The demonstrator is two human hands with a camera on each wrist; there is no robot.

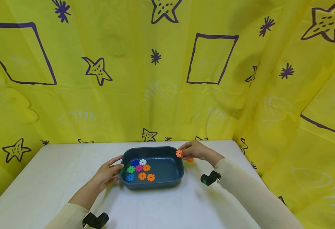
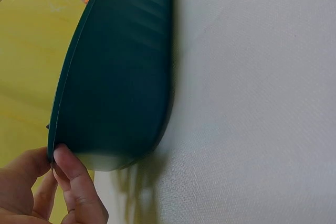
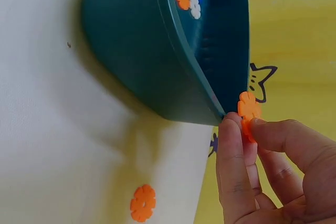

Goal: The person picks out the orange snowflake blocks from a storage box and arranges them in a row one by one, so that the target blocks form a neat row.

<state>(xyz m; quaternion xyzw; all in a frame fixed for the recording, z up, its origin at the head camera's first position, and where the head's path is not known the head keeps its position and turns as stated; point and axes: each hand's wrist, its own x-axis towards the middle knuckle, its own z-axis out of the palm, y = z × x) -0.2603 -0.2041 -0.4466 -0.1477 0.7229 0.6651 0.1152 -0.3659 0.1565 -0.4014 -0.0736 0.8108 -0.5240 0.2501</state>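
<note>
A dark teal plastic basin [image 1: 156,184] stands on the white table. At its left end my left hand [image 1: 107,173] pinches the rim between thumb and fingers, also seen in the left wrist view [image 2: 52,187]. My right hand [image 1: 194,150] is at the far right corner, pinching an orange interlocking disc [image 3: 249,107] just above the rim, with fingers touching the basin's edge. Inside the basin, toward the left, lie several flower-shaped discs: blue [image 1: 130,177], green [image 1: 131,169], pink [image 1: 138,168], white [image 1: 143,162] and orange [image 1: 151,177].
Another orange disc [image 3: 143,203] lies on the table outside the basin's right end, partly behind my right hand in the head view. A yellow patterned curtain [image 1: 127,105] hangs behind the table [image 1: 70,165] and along its sides.
</note>
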